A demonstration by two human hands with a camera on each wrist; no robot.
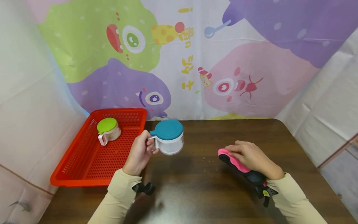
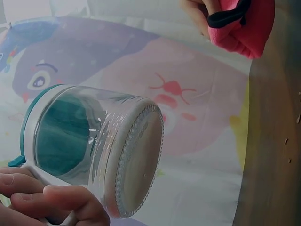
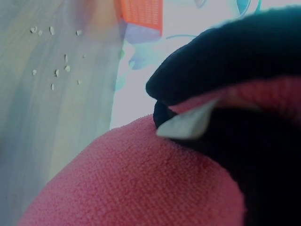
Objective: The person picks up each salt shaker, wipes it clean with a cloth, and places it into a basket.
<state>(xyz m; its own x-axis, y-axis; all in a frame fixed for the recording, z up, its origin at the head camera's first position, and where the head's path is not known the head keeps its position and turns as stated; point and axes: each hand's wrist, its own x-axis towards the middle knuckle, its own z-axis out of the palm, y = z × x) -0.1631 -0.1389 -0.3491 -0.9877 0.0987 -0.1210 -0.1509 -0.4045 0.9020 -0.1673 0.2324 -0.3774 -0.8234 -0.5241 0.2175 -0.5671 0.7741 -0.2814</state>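
Note:
My left hand (image 1: 139,153) grips the white handle of a clear seasoning jar (image 1: 170,146) with a blue lid, held above the table just right of the red basket. In the left wrist view, the jar (image 2: 101,141) is tilted, its ribbed base showing and its lid closed. My right hand (image 1: 253,157) holds a pink cloth (image 1: 242,167) with black edging over the table's right side. The cloth (image 3: 131,183) fills much of the right wrist view. Light crumbs (image 1: 204,158) lie scattered on the wood between the two hands.
At the left, a red slatted basket (image 1: 112,161) holds another jar (image 1: 112,133) with a green lid. The brown table (image 1: 190,199) ends at a cartoon-printed curtain (image 1: 184,105) behind, with pale sheets hanging at both sides.

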